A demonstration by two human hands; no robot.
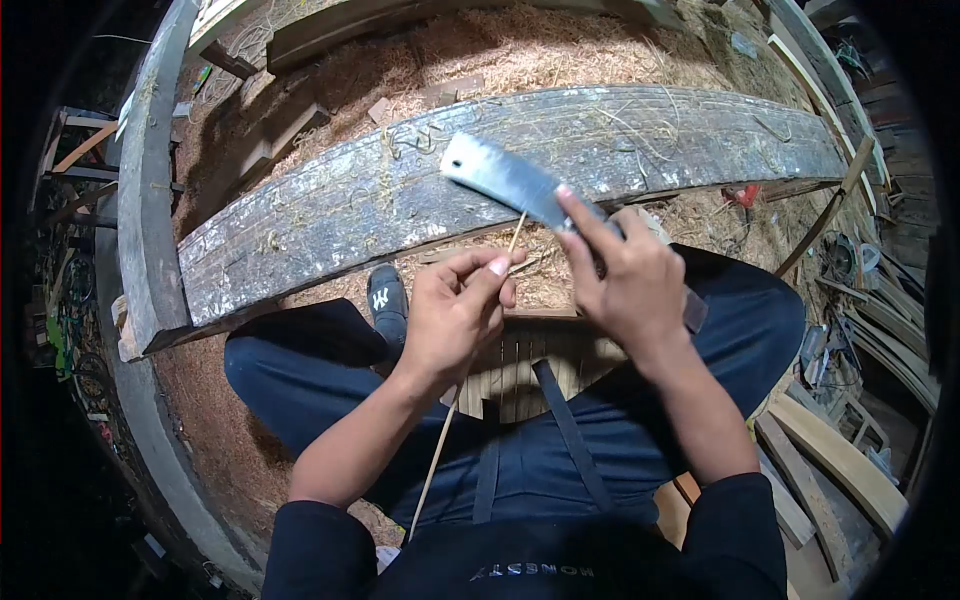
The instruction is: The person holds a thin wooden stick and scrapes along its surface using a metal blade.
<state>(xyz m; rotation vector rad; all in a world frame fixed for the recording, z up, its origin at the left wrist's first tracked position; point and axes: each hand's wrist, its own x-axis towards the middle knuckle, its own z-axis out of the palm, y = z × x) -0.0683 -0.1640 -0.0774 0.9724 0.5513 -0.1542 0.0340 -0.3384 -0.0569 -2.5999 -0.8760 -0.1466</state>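
Observation:
My left hand (456, 315) is closed round a thin, pale wooden stick (437, 455), pinching it near its upper end. The stick runs down past my wrist toward my lap, and its tip meets or passes behind the blade of a cleaver (505, 180). My right hand (632, 280) grips the cleaver, with the index finger stretched along the blade. Most of the handle is hidden in my palm. The broad grey blade points up and left, and a small hole shows near its far end. Whether the edge is cutting into the stick, I cannot tell.
A long, worn, curved plank (330, 215) lies across in front of my knees, strewn with thin shavings. Shavings (560, 45) cover the ground beyond. At the left stands a grey beam (150, 180). Curved wooden strips (835, 455) and tools are piled at the right.

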